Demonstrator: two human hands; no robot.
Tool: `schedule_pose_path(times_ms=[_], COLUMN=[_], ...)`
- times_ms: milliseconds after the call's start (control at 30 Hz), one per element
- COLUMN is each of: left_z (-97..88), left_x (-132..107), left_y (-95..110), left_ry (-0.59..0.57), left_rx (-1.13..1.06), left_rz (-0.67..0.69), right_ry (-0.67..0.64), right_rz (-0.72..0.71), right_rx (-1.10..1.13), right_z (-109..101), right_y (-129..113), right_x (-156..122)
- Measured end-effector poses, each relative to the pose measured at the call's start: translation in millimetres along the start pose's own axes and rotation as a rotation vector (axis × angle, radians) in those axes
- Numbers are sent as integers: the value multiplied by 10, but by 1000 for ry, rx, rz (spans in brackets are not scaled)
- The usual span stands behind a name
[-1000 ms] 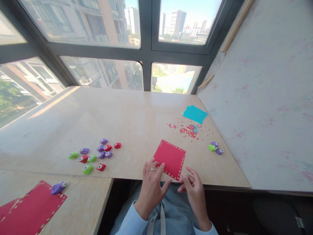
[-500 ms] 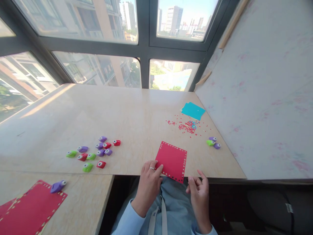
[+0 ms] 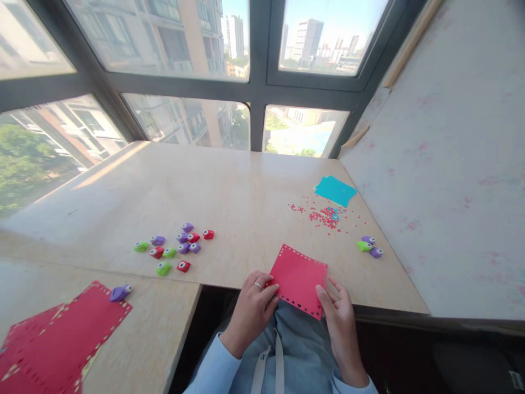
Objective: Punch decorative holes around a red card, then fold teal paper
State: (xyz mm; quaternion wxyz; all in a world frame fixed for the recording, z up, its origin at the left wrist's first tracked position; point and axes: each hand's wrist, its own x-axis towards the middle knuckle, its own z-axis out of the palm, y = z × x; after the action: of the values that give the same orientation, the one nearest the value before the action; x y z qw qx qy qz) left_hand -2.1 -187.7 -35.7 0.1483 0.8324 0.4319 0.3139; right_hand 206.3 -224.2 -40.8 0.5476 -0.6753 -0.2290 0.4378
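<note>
A red square paper (image 3: 299, 278) with small punched holes along its edges hangs partly over the table's near edge. My left hand (image 3: 253, 306), with a ring on one finger, pinches its left corner. My right hand (image 3: 338, 312) grips its right lower edge, thumb on top. Both hands are closed on the sheet, above my lap in blue clothing.
Several small purple, red and green punches (image 3: 176, 246) lie left of centre; a few more punches (image 3: 368, 247) sit at the right. Red confetti (image 3: 326, 216) and teal paper (image 3: 335, 190) lie behind. Red sheets (image 3: 61, 339) with a purple punch (image 3: 119, 293) rest on a lower left table. A wall stands at the right.
The red paper has slid toward me over the table edge. My right hand, free a second ago, now holds its right side; the left hand has stayed on the left corner.
</note>
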Motion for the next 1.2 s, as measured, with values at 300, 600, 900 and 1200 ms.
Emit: schedule_pose_path(times_ms=[300,600,900,1200], left_z=[-303,-920,-959,-905], left_x=[-124,-271,-332,-196], left_y=[-446,-837,-907,-790], left_ry=[276,600,349,337], left_rx=[86,511,472,311], left_rz=[-235,-639,-810,-730], right_ry=[-273,-205,-205,-203], right_rz=[-208,-340,-417,-410], right_rx=[-393,-359,-438,-394], right_z=[-24,154,127,157], right_y=[-228,-272,-219,-259], right_x=[907,1096,1038,1007])
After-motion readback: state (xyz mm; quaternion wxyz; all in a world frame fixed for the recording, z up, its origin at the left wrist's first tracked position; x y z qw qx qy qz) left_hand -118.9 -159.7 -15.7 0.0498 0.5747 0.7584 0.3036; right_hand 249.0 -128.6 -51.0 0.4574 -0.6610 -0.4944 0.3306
